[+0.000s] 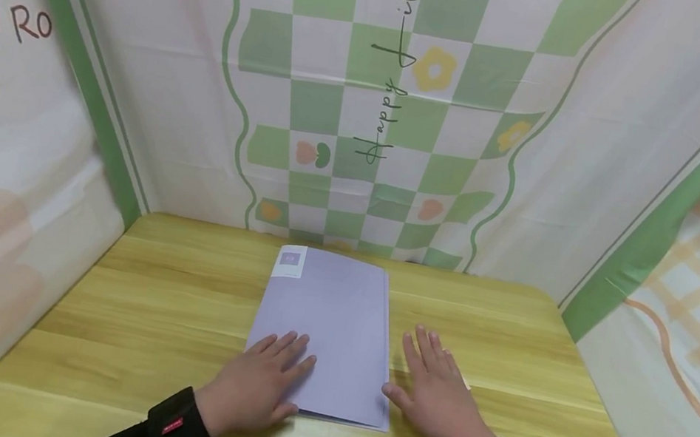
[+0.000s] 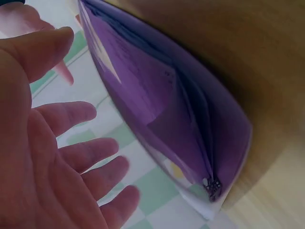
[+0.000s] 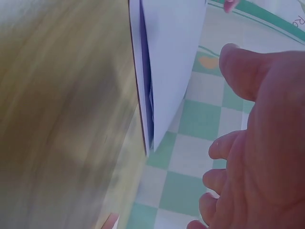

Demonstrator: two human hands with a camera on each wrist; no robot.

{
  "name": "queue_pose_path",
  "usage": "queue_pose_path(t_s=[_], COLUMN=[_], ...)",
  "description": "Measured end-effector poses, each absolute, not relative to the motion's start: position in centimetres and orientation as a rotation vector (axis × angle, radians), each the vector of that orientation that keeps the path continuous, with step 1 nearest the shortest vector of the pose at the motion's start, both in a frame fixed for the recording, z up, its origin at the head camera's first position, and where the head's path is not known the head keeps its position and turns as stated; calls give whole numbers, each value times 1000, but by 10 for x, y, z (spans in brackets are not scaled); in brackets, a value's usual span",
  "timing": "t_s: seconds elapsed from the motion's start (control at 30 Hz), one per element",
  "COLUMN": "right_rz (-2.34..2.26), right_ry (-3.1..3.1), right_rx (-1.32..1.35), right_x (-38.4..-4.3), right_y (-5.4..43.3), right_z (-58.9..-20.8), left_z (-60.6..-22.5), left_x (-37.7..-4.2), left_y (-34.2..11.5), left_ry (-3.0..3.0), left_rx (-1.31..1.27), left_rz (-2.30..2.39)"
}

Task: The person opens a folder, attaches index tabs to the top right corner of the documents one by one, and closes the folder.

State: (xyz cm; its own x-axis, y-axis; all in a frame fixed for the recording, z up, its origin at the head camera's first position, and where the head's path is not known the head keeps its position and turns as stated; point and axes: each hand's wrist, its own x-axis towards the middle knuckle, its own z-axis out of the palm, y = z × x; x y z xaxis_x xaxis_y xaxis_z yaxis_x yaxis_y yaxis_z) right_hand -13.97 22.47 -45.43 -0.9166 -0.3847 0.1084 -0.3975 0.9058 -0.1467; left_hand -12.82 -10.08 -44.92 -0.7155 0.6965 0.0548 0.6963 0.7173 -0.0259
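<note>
A light purple file folder [image 1: 334, 328] with a white label [image 1: 290, 261] at its upper left corner lies closed on the wooden table. Over its lower left part is my left hand [image 1: 255, 388], fingers spread and fairly straight, holding nothing. The left wrist view shows a gap between that palm and the folder [image 2: 228, 109], whose near edge gapes on sheets [image 2: 138, 81] inside. My right hand [image 1: 441, 403] is beside the folder's right edge with fingers extended, its thumb close to that edge; whether it touches is unclear. In the right wrist view the folder's cover [image 3: 174, 57] stands slightly apart from its back.
The wooden table [image 1: 177, 299] extends on both sides of the folder. A printed cloth [image 1: 312, 108] hangs behind it, with more cloth at left and right. A small, thin object [image 3: 110, 222], mostly hidden by the right hand in the head view, lies on the right.
</note>
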Motion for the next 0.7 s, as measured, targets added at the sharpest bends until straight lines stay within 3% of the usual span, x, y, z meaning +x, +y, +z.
queue_pose_path(t_s=[0.7], right_rz=[226], right_ry=[-3026], right_rx=[692], right_x=[-135], right_y=[217], right_z=[-458], left_z=[-460], left_x=[-130], left_y=[-96], left_ry=[-2835], left_rx=[-1228], left_rz=[45])
